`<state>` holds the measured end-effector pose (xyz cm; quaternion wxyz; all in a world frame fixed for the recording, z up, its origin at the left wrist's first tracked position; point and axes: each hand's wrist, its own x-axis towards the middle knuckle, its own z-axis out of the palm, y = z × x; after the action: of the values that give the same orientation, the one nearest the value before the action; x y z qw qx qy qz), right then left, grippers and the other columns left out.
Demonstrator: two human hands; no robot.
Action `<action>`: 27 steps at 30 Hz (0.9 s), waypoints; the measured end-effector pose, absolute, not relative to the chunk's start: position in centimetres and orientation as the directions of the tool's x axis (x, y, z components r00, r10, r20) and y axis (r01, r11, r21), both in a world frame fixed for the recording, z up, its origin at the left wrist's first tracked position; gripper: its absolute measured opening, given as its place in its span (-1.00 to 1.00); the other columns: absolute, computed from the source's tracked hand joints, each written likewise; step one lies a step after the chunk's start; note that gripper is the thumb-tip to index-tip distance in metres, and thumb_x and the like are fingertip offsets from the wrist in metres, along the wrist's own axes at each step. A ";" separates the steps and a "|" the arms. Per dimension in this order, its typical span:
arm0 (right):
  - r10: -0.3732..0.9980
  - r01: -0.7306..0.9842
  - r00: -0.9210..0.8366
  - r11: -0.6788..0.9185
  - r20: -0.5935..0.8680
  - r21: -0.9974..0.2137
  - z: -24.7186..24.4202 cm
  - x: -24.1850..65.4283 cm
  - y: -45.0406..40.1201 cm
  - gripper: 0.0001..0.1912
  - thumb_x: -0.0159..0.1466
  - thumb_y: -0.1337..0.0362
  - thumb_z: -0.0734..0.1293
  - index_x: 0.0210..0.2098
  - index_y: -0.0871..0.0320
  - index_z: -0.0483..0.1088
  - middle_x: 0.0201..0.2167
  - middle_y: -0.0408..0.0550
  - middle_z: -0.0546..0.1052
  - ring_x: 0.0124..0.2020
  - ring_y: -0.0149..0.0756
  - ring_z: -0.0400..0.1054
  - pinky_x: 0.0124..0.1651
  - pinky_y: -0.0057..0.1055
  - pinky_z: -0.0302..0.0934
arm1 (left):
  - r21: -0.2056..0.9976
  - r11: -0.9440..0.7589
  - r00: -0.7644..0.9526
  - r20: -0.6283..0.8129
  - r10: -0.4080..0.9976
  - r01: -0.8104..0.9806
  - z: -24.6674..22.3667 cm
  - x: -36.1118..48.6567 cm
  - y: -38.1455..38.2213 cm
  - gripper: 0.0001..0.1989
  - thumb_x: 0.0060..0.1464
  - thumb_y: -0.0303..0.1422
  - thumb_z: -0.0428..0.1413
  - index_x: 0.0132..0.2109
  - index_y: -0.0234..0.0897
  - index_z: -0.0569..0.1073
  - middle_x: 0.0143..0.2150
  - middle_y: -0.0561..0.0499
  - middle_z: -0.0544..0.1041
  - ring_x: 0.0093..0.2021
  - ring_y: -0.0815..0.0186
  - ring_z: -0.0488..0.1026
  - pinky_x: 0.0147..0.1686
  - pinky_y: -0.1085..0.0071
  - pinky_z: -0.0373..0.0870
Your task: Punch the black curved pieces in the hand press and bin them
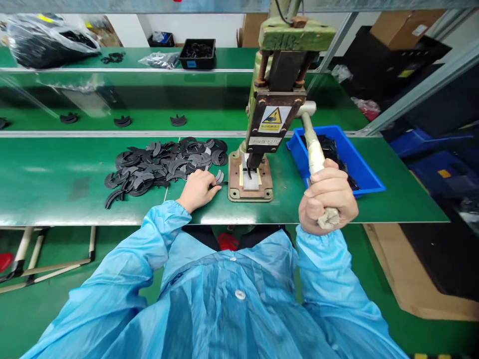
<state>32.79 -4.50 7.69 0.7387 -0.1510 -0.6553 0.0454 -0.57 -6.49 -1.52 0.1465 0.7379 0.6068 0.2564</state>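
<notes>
Pieces (160, 164), black and curved, lie heaped left of centre; they look light and stiff, probably easiest pinched by the edges. The left hand (200, 190) curls beside them, its grip unclear. The right hand (329, 197) wraps the lever (315, 152) of a press (279, 98). Green table (56, 174) beneath; blue bin (354, 149) at right, shelf (130, 55) above.

We look through one camera worn on the head, facing forward and steeply down. The shirt (224, 304), nearest to us, fills the lower middle. From above we see the bench (60, 187), with the left hand (198, 190) and right hand (331, 194) close by, the press (275, 119) right of centre, and the shelf (235, 57) farther off.
</notes>
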 end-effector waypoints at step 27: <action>0.268 0.175 0.139 0.941 0.953 -0.290 7.8 32.6 -4.7 -0.57 0.35 0.05 0.46 -0.51 0.07 0.27 -0.56 -0.27 0.40 -0.26 -0.31 0.48 0.26 0.17 0.42 | 0.956 0.152 0.034 -0.165 0.986 0.250 0.3 5.9 2.1 -0.78 0.24 -0.34 0.38 -0.28 -0.30 0.50 -0.43 0.07 0.56 -0.56 0.44 0.46 -0.53 0.53 0.37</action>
<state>32.56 -4.68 7.82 0.7355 -0.1690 -0.6554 0.0316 5.87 2.07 0.33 0.4858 0.5299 0.5830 0.3785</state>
